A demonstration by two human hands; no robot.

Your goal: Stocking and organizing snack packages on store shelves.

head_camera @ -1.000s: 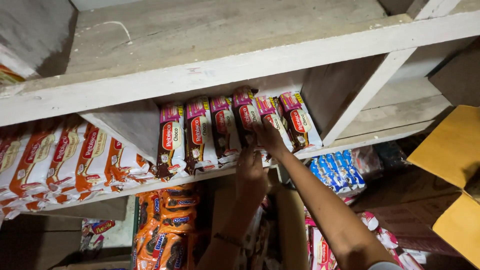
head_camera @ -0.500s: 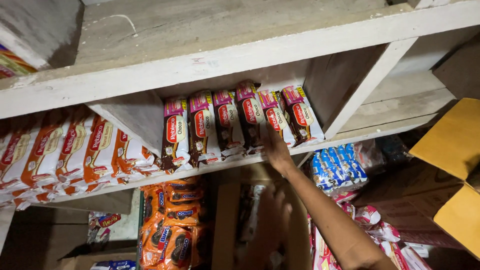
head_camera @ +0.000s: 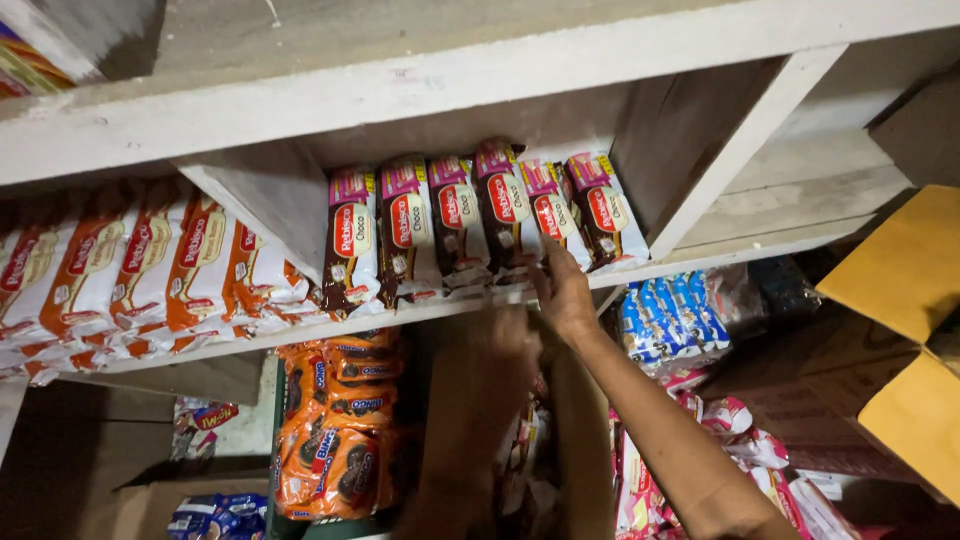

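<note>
A row of brown-and-pink biscuit packets (head_camera: 470,225) stands upright in a compartment of a white wooden shelf (head_camera: 450,85). My right hand (head_camera: 562,292) reaches up from the lower right, its fingertips pressed against the bottom end of one of the right-hand packets. My left hand (head_camera: 490,375) is a dark blur below the shelf board, in front of the lower compartment. Whether it holds anything is not visible.
Orange-and-white biscuit packets (head_camera: 150,265) fill the compartment to the left. Below hang orange cookie packs (head_camera: 335,430) and blue-and-white packs (head_camera: 670,315). Open cardboard box flaps (head_camera: 900,320) stick out at the right. A slanted divider (head_camera: 740,150) closes the compartment's right side.
My left hand has dropped from the packet row to below the shelf board. My right hand has stayed at the bottom of the packets.
</note>
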